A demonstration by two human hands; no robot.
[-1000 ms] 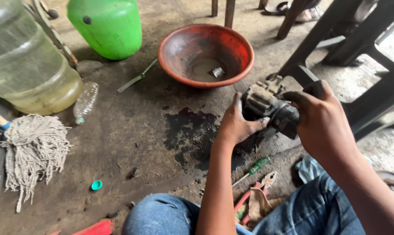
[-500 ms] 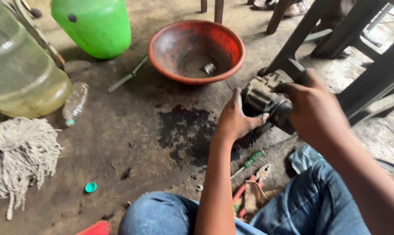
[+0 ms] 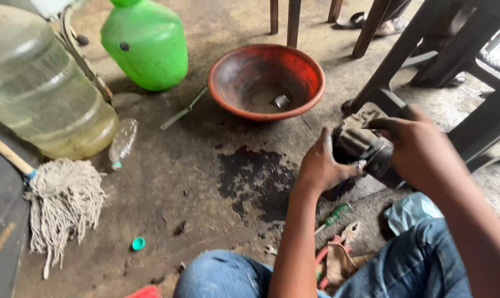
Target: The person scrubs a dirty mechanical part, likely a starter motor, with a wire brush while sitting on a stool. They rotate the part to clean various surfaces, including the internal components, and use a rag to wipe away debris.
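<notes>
I hold a grimy, dark metal motor part [image 3: 360, 144] above the concrete floor with both hands. My left hand [image 3: 323, 165] grips its near side, fingers curled under it. From the right, my right hand [image 3: 421, 146] wraps over its round dark end. Just past the part stands a red-brown bowl [image 3: 232, 66] holding a little murky liquid and a small metal piece [image 3: 281, 101]. Below my hands lie a green-handled screwdriver [image 3: 334, 215] and red-handled pliers [image 3: 338, 243], by my blue-jeaned knees.
A dark oil stain [image 3: 253, 176] spreads on the floor. At left are a big clear water jug [image 3: 40, 88], a green container [image 3: 146, 41], an empty plastic bottle [image 3: 123, 142], a mop [image 3: 62, 204] and a green cap [image 3: 138, 243]. Black furniture legs [image 3: 437, 49] stand at right.
The view has shifted, so the scene sits lower and more to the right. Both hands keep hold of the part, which looks turned a little in my grip.
</notes>
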